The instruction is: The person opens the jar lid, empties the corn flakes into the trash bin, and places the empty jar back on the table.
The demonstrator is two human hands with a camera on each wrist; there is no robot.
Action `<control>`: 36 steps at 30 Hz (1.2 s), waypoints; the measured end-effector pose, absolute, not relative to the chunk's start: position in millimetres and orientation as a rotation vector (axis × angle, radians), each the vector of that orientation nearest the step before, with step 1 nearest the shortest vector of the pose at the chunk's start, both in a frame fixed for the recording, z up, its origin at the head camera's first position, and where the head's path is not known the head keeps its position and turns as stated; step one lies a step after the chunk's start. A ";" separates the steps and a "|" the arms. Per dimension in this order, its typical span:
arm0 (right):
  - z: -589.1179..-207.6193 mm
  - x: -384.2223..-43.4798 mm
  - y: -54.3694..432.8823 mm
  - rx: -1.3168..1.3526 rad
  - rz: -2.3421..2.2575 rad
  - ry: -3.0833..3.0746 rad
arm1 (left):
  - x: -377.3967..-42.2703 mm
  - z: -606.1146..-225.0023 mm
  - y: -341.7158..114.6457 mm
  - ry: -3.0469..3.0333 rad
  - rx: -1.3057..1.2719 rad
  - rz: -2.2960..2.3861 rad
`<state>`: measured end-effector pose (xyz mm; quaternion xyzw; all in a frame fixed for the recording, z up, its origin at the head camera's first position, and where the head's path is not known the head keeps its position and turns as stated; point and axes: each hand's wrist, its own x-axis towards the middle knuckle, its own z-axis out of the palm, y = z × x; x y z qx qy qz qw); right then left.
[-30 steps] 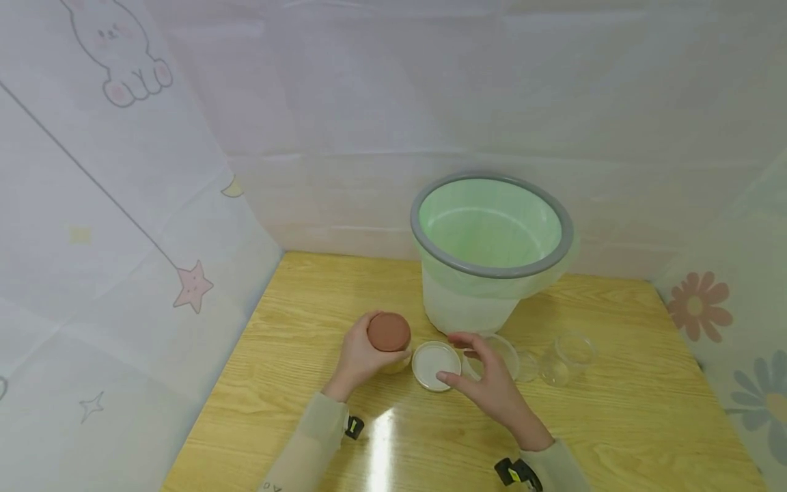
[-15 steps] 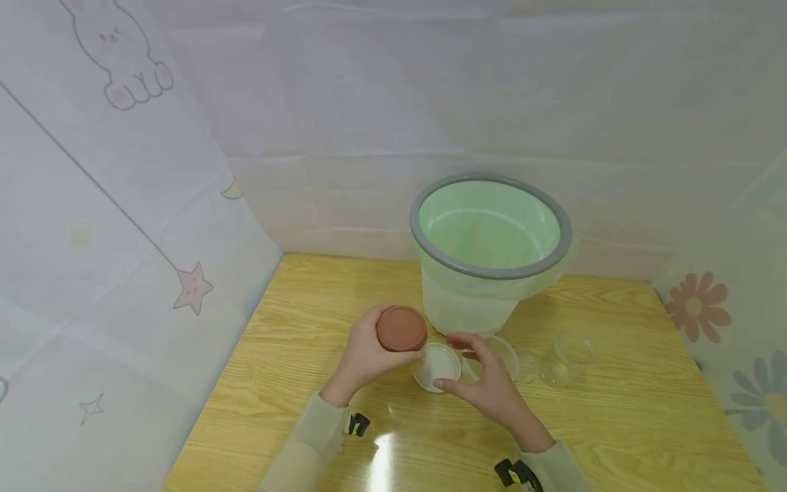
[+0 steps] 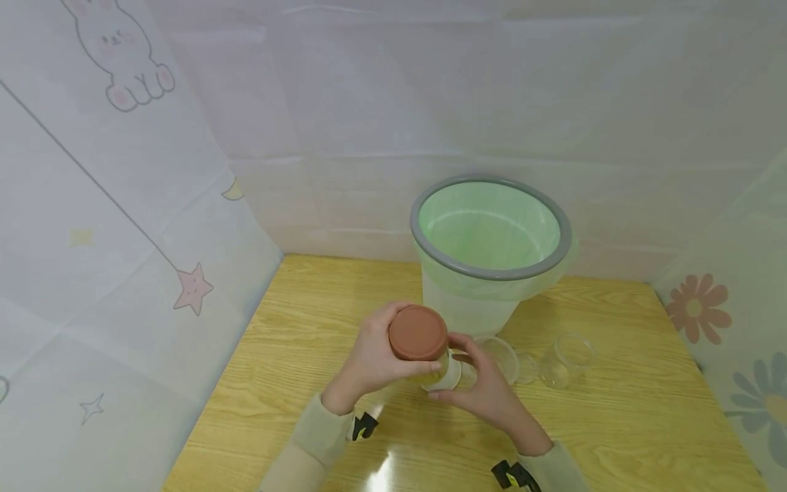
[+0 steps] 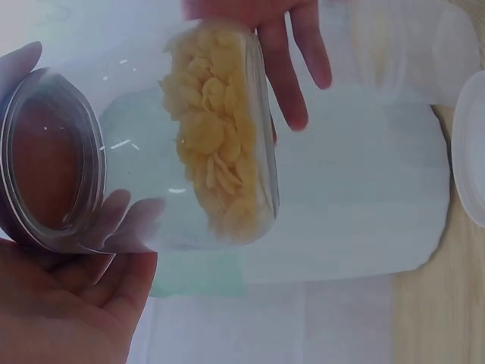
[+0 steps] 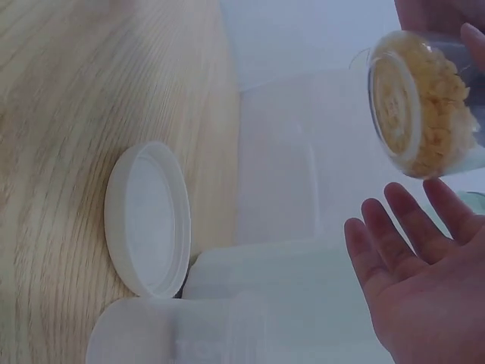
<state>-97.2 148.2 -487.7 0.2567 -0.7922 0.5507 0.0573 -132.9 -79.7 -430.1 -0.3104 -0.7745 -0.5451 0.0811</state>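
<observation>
My left hand [image 3: 371, 359] grips a clear jar [image 4: 136, 144] around its lidded end, off the table. Its round reddish-brown lid [image 3: 418, 333] faces up toward the head camera. Pale yellow flakes [image 4: 212, 129] lie heaped at the jar's bottom, as both wrist views show. Close to the jar's right side is my right hand [image 3: 482, 386], thumb and fingers spread, holding nothing. In the right wrist view its fingertips are just beside the jar's base. A white round lid [image 5: 151, 220] lies on the table, partly hidden behind the jar in the head view.
Behind the hands stands a white bucket with a grey rim [image 3: 492, 275] and a light green liner. Clear containers lie right of the right hand: a large round one [image 3: 504, 355], a smaller piece [image 3: 527, 369] and a cup [image 3: 567, 362]. Printed cloth hangs around the wooden table [image 3: 307, 307].
My left hand has raised the jar and carried it rightward, toward the right hand and over the white lid. The right hand has stayed nearly still.
</observation>
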 end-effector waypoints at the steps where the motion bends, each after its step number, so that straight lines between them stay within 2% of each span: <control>1: -486.6 -96.7 147.7 0.796 1.672 -2.397 | -131.7 -427.6 -78.5 -2.308 -0.949 -1.634; 23: -474.0 -87.7 139.4 1.102 2.012 -2.118 | -120.8 -415.3 -58.9 -2.250 -1.314 -1.617; 30: -477.6 -83.6 133.5 1.026 2.131 -2.026 | -119.8 -415.7 -54.3 -2.230 -1.332 -1.705; 36: -476.9 -82.7 133.6 0.930 2.027 -2.083 | -120.4 -419.0 -52.4 -2.211 -1.328 -1.766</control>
